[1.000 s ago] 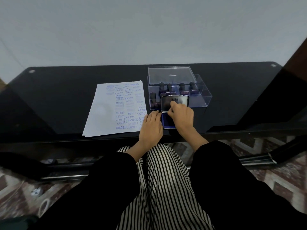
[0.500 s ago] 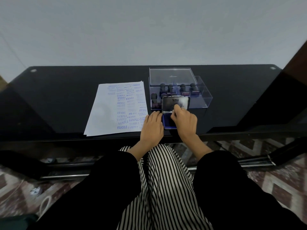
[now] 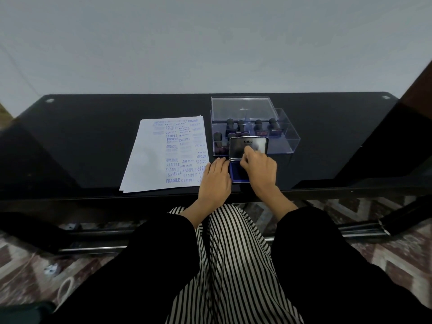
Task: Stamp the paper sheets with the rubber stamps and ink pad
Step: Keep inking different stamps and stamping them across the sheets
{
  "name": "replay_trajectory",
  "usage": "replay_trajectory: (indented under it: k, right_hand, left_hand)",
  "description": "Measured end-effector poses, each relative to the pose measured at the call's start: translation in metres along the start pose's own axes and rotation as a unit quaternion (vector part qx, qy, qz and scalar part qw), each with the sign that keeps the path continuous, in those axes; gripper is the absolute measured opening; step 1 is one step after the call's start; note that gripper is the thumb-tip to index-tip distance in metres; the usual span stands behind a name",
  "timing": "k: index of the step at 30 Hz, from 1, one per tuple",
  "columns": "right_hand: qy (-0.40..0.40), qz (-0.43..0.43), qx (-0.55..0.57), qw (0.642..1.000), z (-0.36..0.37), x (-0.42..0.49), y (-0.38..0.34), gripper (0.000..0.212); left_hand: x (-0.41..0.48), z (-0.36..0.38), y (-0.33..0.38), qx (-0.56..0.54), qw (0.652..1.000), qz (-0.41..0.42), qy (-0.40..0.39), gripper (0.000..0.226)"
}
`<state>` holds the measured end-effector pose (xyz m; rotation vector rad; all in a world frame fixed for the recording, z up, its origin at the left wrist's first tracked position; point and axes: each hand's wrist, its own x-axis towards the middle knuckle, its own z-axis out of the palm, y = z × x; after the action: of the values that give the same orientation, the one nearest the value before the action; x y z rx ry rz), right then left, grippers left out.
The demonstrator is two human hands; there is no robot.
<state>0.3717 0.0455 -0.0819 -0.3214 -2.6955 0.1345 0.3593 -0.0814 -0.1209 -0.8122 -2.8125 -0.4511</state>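
Observation:
A stack of white paper sheets point(image 3: 154, 157) covered with blue stamp prints lies on the black glass table point(image 3: 93, 127). To its right sits the ink pad point(image 3: 238, 175), its blue pad exposed and its metal lid point(image 3: 247, 146) standing half raised. My right hand point(image 3: 259, 168) pinches the lid's near edge with curled fingers. My left hand point(image 3: 216, 180) lies flat beside the pad's left side, fingers straight, over the paper's corner. Several dark-handled rubber stamps point(image 3: 258, 126) stand in a clear plastic box point(image 3: 288, 139) behind the pad.
The box's clear lid point(image 3: 240, 108) leans at the back of the box. The table's front edge runs just under my wrists. My striped lap and black sleeves fill the foreground. A patterned floor shows beneath the glass.
The ink pad lid has tilted a little lower toward the pad under my right hand. My left hand has stayed where it was.

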Motion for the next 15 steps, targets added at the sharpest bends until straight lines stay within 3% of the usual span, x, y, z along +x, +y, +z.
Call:
replay_trajectory:
  k: [3,5,9,15]
  right_hand:
    - [0.048,-0.003,-0.007,0.999,-0.005,-0.011,-0.002,0.047]
    - [0.045,-0.008,-0.001,0.999,-0.004,-0.013,-0.002,0.052]
    - [0.063,-0.004,-0.005,0.998,-0.006,-0.015,-0.001,0.038]
    - [-0.031,0.010,-0.032,0.999,-0.006,0.005,0.000,0.019]
  left_hand:
    - [0.000,0.000,0.001,-0.001,1.000,-0.001,0.001,0.046]
    - [0.000,-0.001,0.001,-0.004,1.000,-0.002,0.002,0.046]
    - [-0.001,-0.001,0.001,-0.008,1.000,-0.004,0.001,0.046]
    - [0.000,0.000,0.000,-0.002,1.000,0.000,-0.002,0.046]
